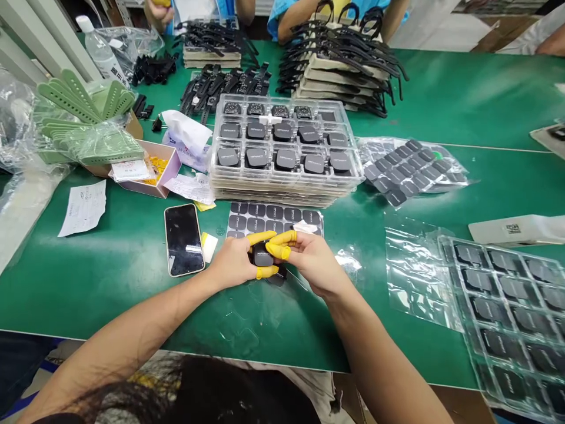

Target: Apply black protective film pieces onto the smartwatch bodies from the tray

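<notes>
My left hand (236, 262) grips a dark, rounded-square watch head (263, 254) with small white lettering on its face. Yellow finger cots cover its thumb and finger, set at opposite edges. My right hand (309, 259), also in yellow finger cots, pinches at the upper right corner of the watch head; whether a film edge is between those fingers is hidden. Beneath my hands lies a sheet of dark rounded-square stickers (256, 225), with a white scrap on its right part. A loose dark square piece (278, 277) shows just below the watch head.
Beyond the sheet stands a stack of clear trays (282, 176) holding watch heads. Left are a phone (183, 240), a small box (163, 176) and green straps (88, 129). Bagged stickers (410, 168) and another filled tray (507, 318) lie right. Co-workers' arms (291, 23) show behind strap stacks.
</notes>
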A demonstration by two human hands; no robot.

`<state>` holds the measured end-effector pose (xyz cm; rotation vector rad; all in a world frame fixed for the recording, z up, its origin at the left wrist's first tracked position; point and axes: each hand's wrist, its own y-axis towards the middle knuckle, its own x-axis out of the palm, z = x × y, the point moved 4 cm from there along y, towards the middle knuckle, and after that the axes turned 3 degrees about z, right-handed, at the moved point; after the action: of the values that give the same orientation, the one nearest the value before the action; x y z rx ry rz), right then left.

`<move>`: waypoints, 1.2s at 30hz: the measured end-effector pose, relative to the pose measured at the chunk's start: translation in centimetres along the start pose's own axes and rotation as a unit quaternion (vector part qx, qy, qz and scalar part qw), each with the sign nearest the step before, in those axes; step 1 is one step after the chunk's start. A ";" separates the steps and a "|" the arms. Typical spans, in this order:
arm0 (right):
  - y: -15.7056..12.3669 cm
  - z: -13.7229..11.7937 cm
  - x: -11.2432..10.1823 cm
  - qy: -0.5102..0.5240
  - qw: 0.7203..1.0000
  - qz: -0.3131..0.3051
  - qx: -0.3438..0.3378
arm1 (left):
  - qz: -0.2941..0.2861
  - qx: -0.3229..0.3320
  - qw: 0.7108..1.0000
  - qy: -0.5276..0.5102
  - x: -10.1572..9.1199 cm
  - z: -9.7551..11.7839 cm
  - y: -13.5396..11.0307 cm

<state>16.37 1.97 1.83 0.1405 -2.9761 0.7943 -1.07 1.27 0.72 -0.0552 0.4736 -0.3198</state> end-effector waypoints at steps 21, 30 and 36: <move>0.1 0.5 0.1 0.004 1.000 0.010 0.016 | 0.001 -0.009 1.000 0.015 0.1 0.0 -0.2; 0.1 0.8 -0.1 -0.002 1.000 0.015 0.008 | 0.002 -0.009 1.000 0.007 0.1 0.0 -0.2; 0.0 0.6 0.0 0.002 1.000 0.005 -0.016 | 0.008 -0.002 1.000 -0.003 0.1 0.0 -0.3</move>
<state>16.35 1.62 1.30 0.1211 -2.9862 0.7461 -1.03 0.97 0.70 -0.0566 0.4687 -0.3037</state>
